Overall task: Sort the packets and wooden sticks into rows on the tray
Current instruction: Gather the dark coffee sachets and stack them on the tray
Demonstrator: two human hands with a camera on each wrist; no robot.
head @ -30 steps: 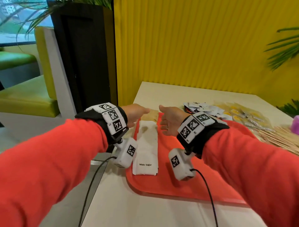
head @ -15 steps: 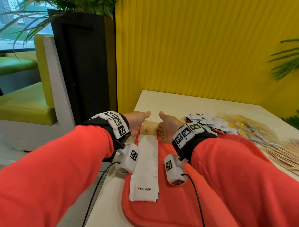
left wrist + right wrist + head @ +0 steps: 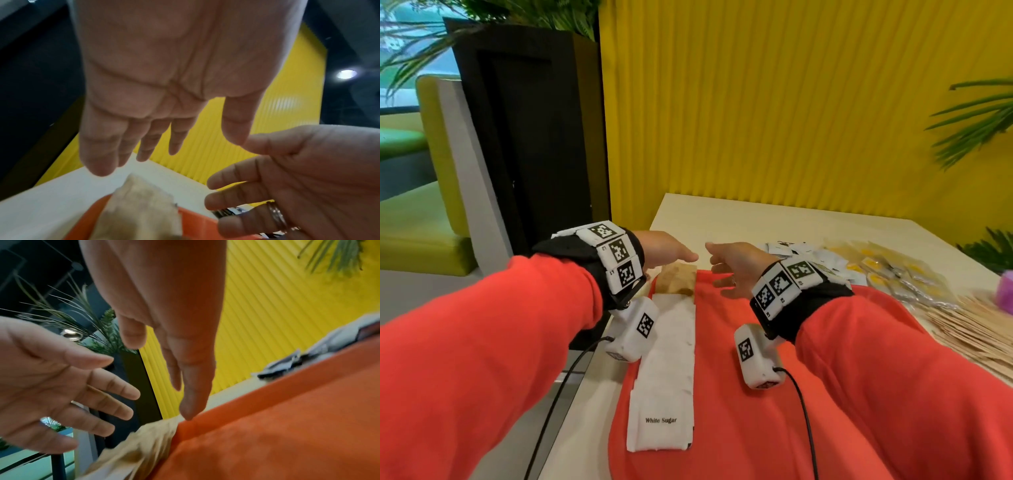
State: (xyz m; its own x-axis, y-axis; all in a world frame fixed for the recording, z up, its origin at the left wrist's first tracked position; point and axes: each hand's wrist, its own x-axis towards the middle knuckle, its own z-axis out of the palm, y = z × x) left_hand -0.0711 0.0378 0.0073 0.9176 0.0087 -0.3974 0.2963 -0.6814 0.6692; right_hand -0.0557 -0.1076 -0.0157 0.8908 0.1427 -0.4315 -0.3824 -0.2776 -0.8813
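Packets: row of white sugar packets (image 3: 666, 370) lies along left side of red tray (image 3: 739, 394), long axis running near-to-far, "White Sugar" label at near end; brown packets (image 3: 676, 281) cap the far end. Left hand (image 3: 666, 251) and right hand (image 3: 736, 265) hover either side of brown packets, palms facing, fingers straight, holding nothing. Loose packets (image 3: 804, 255) and wooden sticks (image 3: 976, 330) right of right hand, off tray.
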